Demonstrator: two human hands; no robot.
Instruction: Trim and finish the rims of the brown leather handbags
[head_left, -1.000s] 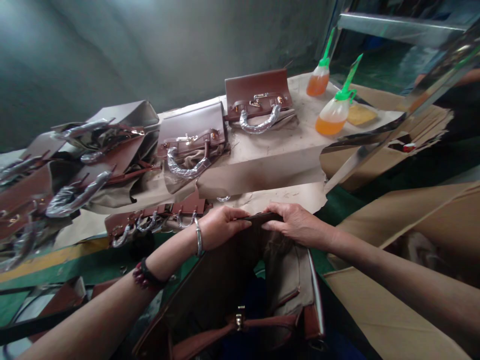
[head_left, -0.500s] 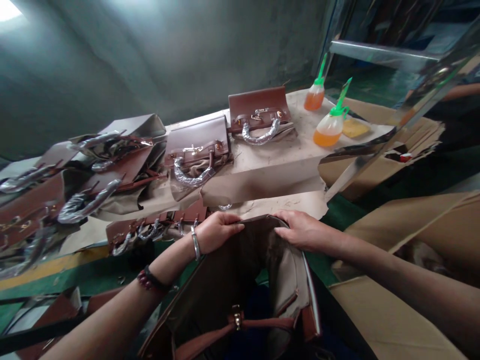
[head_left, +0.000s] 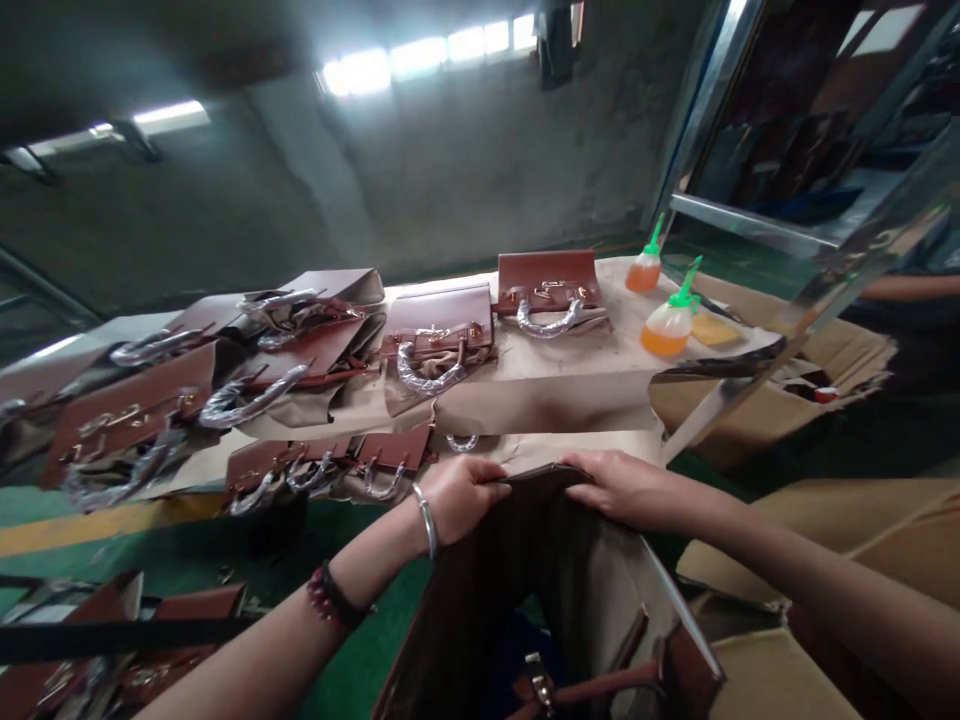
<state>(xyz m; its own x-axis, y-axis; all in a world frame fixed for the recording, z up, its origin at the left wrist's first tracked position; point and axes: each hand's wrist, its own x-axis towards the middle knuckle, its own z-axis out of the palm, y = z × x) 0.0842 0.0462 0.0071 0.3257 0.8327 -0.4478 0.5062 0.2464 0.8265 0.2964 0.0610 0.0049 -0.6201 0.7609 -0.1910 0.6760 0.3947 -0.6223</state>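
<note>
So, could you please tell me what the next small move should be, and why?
I'd suggest sliding the left grip and right grip slightly apart along the far edge of the open bag: both pinch that edge, with only a short stretch showing between them.

Noting handbags [head_left: 441,305] on shelf [head_left: 555,360], bottles [head_left: 666,330] right of them, cartons [head_left: 825,510] at right, held bag [head_left: 611,580] before shelf

so there were two hands [head_left: 461,500], one open bag [head_left: 611,575], two green-tipped squeeze bottles [head_left: 666,330], one yellow pad [head_left: 715,331], one silver bangle [head_left: 427,523], one beaded bracelet [head_left: 322,596], piled bags [head_left: 135,400] overlapped too much to count
</note>
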